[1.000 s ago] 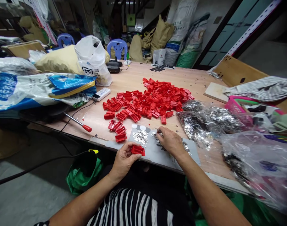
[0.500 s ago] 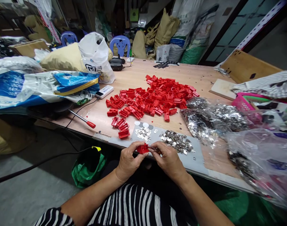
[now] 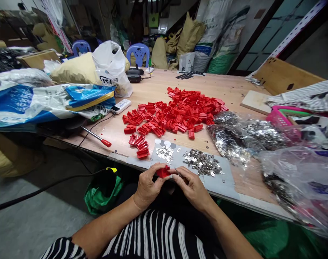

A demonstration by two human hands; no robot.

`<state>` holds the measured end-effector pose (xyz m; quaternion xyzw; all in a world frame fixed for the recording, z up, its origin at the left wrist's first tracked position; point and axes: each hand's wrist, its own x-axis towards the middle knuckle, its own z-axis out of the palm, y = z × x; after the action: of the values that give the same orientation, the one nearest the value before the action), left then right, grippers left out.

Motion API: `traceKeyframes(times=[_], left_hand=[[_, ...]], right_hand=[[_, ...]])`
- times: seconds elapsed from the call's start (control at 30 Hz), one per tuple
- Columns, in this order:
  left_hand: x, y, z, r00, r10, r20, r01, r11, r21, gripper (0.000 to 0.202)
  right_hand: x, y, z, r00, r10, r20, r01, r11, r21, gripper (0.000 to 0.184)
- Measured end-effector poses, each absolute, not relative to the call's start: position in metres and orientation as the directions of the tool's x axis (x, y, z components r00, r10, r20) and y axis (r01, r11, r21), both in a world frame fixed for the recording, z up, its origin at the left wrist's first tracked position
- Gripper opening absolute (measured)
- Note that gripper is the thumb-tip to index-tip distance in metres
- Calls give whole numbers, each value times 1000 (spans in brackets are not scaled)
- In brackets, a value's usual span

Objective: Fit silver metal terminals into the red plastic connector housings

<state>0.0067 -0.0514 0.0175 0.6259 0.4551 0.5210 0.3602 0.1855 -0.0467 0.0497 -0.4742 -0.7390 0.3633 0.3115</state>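
Observation:
My left hand [image 3: 147, 185] is closed around a small red plastic housing [image 3: 163, 172] just in front of the table's near edge. My right hand [image 3: 192, 187] sits right beside it, fingers pinched on a small metal piece [image 3: 178, 172] touching the housing. Just beyond the hands a grey mat [image 3: 223, 181] carries two heaps of small silver metal clips [image 3: 202, 162]. A big pile of red housings [image 3: 180, 111] covers the middle of the wooden table [image 3: 153, 90].
Clear bags of metal parts [image 3: 234, 138] lie at the right, with a pink basket [image 3: 281, 120] behind. A red-handled screwdriver [image 3: 97, 137], a white remote [image 3: 120, 105] and blue-and-white sacks [image 3: 45, 102] are at the left. A green bag [image 3: 101, 190] hangs under the table edge.
My right hand left the pile of metal clips and came back to meet my left hand at the red housing. The two hands now work together at the table's edge.

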Motion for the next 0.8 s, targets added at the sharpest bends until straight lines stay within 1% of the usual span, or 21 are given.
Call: traceKeyframes(times=[0.07, 0.17, 0.27, 0.4, 0.5, 0.57, 0.67, 0.8], left_hand=[[4, -50, 19, 64, 944, 323, 210, -329, 921, 35], [0, -45, 21, 118, 944, 308, 238, -328, 914, 32], [-3, -39, 20, 182, 939, 291, 280, -333, 900, 31], [-6, -30, 15, 248, 935, 254, 326, -328, 887, 34], [-6, -22, 14, 309, 914, 262, 345, -364, 865, 37], [-7, -18, 14, 359, 894, 267, 354, -395, 848, 38], [-8, -14, 14, 409, 873, 264, 370, -423, 827, 37], [-10, -12, 11, 434, 854, 286, 374, -460, 805, 37]], right_hand=[[193, -47, 49, -353, 931, 90, 482, 264, -836, 30], [200, -47, 45, -323, 943, 80, 568, 260, -781, 34], [200, -47, 39, -328, 940, 93, 623, 289, -727, 31], [193, -45, 33, -328, 942, 70, 664, 282, -693, 22], [190, -42, 33, -345, 938, 39, 707, 287, -646, 16], [191, -40, 33, -356, 934, 27, 724, 294, -624, 16], [192, -37, 34, -374, 926, 43, 716, 318, -621, 17], [193, -34, 33, -399, 914, 69, 694, 350, -629, 17]])
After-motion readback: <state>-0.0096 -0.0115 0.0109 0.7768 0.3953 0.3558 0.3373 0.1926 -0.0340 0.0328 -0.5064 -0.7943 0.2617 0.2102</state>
